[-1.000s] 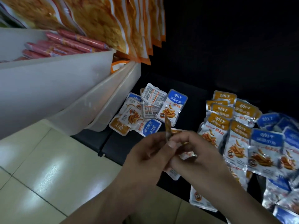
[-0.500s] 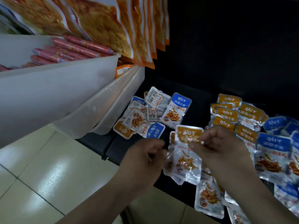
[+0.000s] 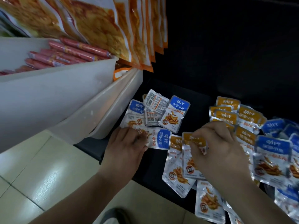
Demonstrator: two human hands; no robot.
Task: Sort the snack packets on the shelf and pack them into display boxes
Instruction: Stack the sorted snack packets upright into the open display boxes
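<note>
Small silver snack packets lie on a black shelf [image 3: 199, 97]. A loose heap of blue-topped packets [image 3: 174, 114] sits at the left. My left hand [image 3: 127, 146] lies on its near edge, fingers on a sideways blue-topped packet [image 3: 160, 139]. My right hand [image 3: 216, 147] holds an orange-topped packet [image 3: 192, 156], fingers curled over its top, among other orange-topped packets [image 3: 176, 168] at the shelf's front. More orange-topped packets [image 3: 233, 113] are stacked behind that hand, with blue-topped ones [image 3: 271, 156] to the far right.
White plastic bins [image 3: 68, 94] tilt out at the left; the upper one holds red sausage sticks [image 3: 68, 52]. Large orange snack bags [image 3: 123, 28] hang above them. Pale floor tiles [image 3: 40, 167] lie below the shelf edge.
My hands have parted. The left moved away to the left heap and now touches a blue-topped packet. The right lowered the orange-topped packet toward the orange ones at the shelf's front.
</note>
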